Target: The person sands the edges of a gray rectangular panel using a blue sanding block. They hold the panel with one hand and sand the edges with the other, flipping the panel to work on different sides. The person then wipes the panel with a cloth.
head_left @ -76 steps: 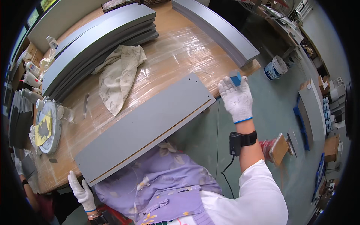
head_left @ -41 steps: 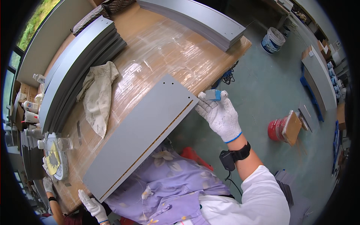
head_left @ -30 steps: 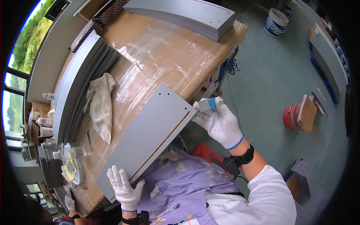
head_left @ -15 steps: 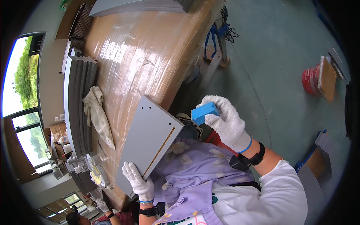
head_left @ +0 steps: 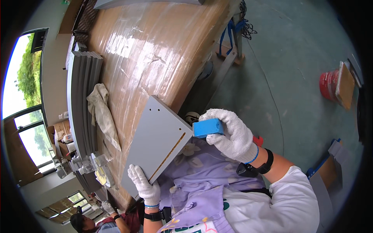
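Observation:
A grey panel (head_left: 149, 136) lies aslant on the wrapped table, its near end overhanging the edge by my lap. It has a few small dark holes and a long brown groove along its right edge. My left hand (head_left: 144, 183), in a white knit glove, rests on the panel's near end with fingers stretched out flat. In my gloved right hand (head_left: 235, 134) is a blue rectangular block (head_left: 208, 128), gripped between thumb and fingers. The block is at the panel's right corner; whether it touches the panel I cannot tell.
Plastic film covers the brown table (head_left: 140, 58). Curved grey panels stand stacked (head_left: 83, 105) at its left, beside a crumpled cloth (head_left: 103, 112) and clear bottles (head_left: 91, 165). Another person (head_left: 101, 221) works at lower left. A red bucket (head_left: 329, 84) stands on the floor at right.
My right hand has moved down and slightly left, bringing the blue block to the panel's corner. My left hand stays on the panel. The view has shifted slightly.

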`<action>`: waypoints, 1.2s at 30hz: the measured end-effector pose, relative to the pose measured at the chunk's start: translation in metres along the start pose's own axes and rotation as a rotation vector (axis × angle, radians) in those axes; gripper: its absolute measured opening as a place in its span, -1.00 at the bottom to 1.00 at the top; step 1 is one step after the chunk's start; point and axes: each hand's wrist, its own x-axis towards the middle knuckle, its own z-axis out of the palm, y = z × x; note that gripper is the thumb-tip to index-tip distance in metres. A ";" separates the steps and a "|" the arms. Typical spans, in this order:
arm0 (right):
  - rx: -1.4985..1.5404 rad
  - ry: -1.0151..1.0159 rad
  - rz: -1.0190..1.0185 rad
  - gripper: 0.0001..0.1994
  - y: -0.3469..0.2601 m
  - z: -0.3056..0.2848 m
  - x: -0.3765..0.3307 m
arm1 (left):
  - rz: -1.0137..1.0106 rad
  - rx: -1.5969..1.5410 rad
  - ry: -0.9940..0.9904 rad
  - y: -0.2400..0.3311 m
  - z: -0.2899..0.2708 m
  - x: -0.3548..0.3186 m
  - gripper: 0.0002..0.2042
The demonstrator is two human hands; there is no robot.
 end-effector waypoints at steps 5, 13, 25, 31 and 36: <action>-0.042 0.101 0.173 -0.55 0.007 -0.016 0.006 | 0.029 0.032 0.004 -0.011 0.006 -0.013 -0.16; 0.143 0.059 0.403 -0.68 -0.020 -0.010 0.030 | 0.149 0.041 0.050 -0.019 0.019 -0.046 -0.08; 0.050 -0.116 0.575 -0.70 -0.018 0.017 0.061 | 0.175 0.083 0.073 -0.025 0.030 -0.055 -0.13; -0.285 -0.163 0.452 -0.63 -0.013 0.013 0.070 | 0.186 0.088 0.069 -0.029 0.032 -0.058 -0.06; -0.249 -0.201 0.357 -0.60 -0.014 0.015 0.065 | 0.188 0.083 0.068 -0.028 0.032 -0.057 -0.06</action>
